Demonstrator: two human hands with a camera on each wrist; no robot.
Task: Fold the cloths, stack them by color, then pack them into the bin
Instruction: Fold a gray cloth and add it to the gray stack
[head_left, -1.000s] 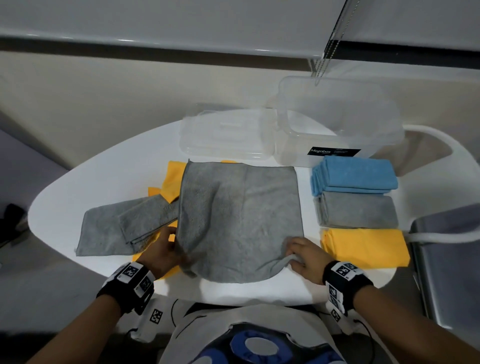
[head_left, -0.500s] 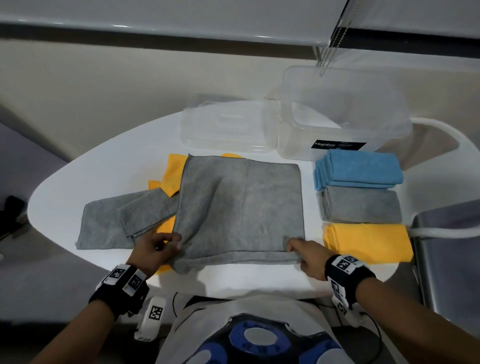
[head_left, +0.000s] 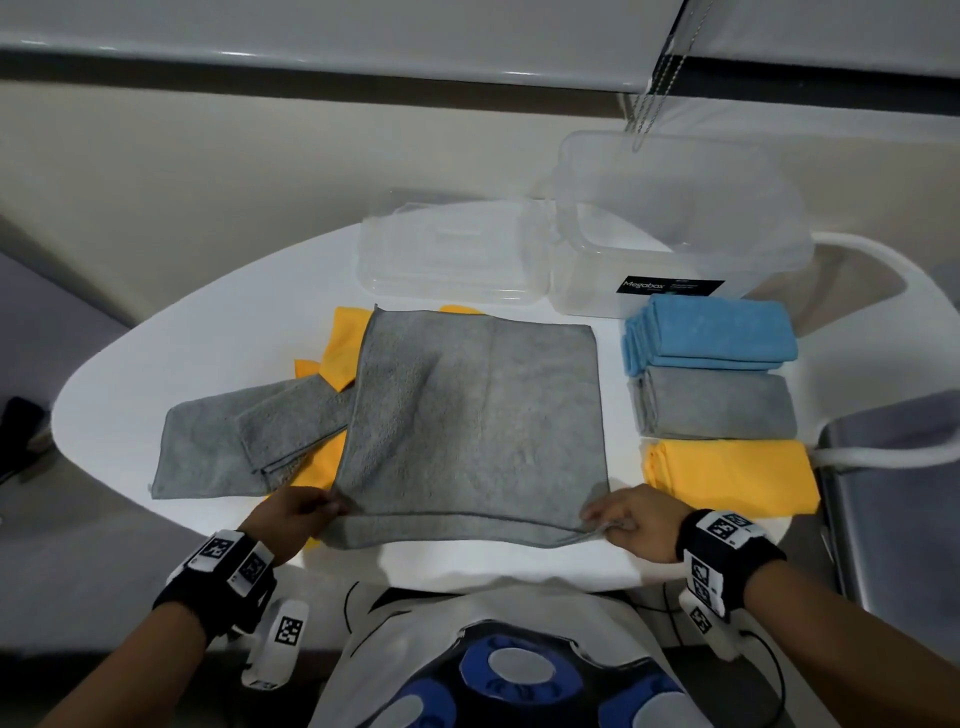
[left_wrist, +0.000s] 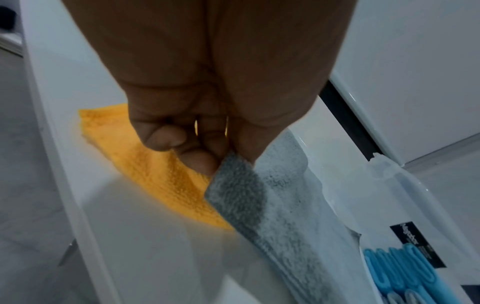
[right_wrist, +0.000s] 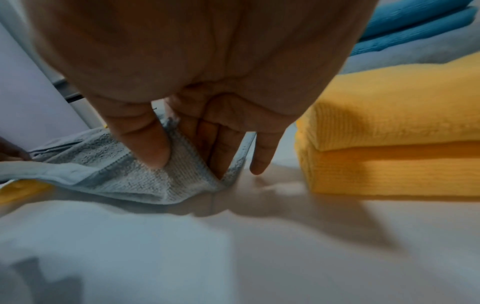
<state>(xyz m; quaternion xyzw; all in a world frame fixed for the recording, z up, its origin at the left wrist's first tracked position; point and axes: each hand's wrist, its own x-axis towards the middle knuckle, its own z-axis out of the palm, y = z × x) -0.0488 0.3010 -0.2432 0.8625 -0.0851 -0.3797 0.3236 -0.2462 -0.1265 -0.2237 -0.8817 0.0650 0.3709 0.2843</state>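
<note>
Pinching both near corners of the grey cloth (head_left: 470, 426), ready to fold.

My left hand (head_left: 291, 517) and right hand (head_left: 631, 522) each pinch a corner; I'd lift evenly toward 12 o'clock, matching edges. It's spread at the table's (head_left: 208, 343) centre, faintly creased, with the folded stacks at 3 o'clock.

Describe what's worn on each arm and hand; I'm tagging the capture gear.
Both forearms are bare, no sleeves or gloves. The left hand and right hand each sit ahead of a black wristband carrying white square tags with black coded patterns. A white tagged module hangs below the left wrist.
</note>
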